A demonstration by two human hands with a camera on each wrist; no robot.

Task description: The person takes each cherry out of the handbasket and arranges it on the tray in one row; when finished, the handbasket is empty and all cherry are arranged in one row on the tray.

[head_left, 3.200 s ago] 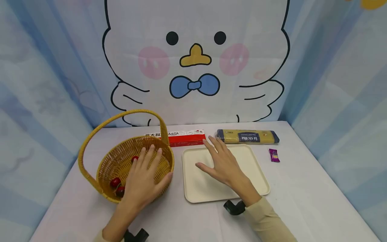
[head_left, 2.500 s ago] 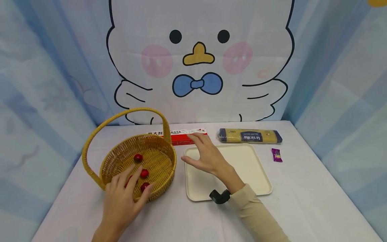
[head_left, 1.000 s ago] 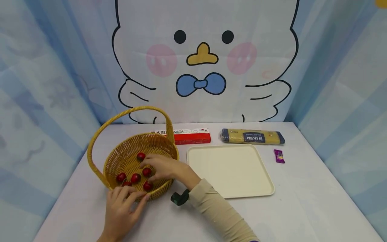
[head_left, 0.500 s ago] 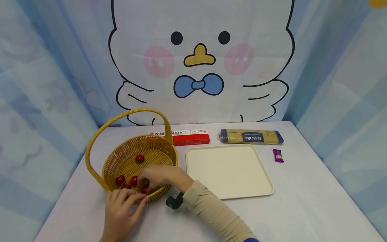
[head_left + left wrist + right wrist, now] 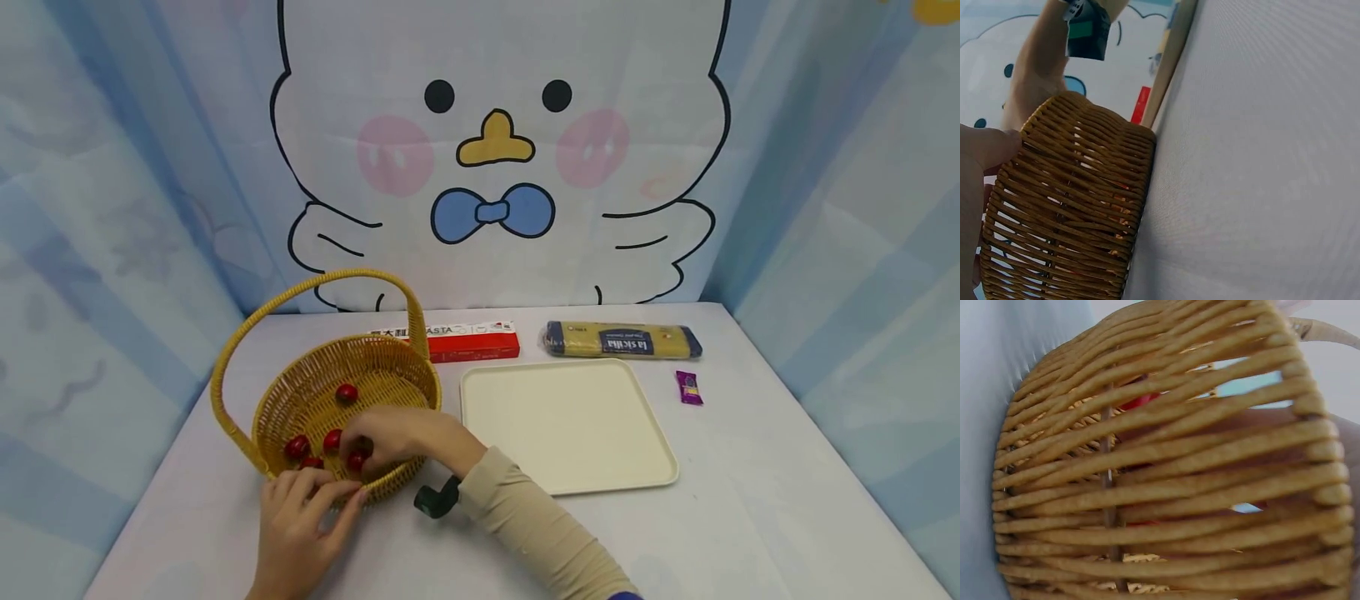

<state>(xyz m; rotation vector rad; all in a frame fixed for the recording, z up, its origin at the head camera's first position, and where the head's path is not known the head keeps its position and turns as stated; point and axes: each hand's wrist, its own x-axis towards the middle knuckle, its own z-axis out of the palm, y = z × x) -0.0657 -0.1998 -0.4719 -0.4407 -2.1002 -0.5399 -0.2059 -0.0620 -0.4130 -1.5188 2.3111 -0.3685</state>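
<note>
The right hand [image 5: 401, 437] reaches over the near rim of the wicker basket [image 5: 300, 392], its fingers curled down among the red cherries [image 5: 333, 440] on the basket floor. It seems to pinch one cherry [image 5: 357, 460] near the front wall, though the fingertips are partly hidden, so the grip is not certain. The left hand [image 5: 303, 521] rests against the basket's near outer wall, fingers lightly curved on the weave, steadying it.

To do this well, the pinch should close gently on a single cherry, with the left hand keeping the basket from sliding, and the lift should go straight up so the knuckles miss the rim and the handle.

The head view alone shows the whole layout: one cherry lies apart toward the far side of the basket, the cream tray [image 5: 570, 467] sits just right of the basket, and the red box [image 5: 472, 342], pasta packet [image 5: 622, 341] and purple sweet [image 5: 689, 387] lie beyond. The right wrist view shows red fruit through the weave [image 5: 1138, 401]; the left wrist view shows the basket wall [image 5: 1072, 206] standing on the table [image 5: 1260, 156].
</note>
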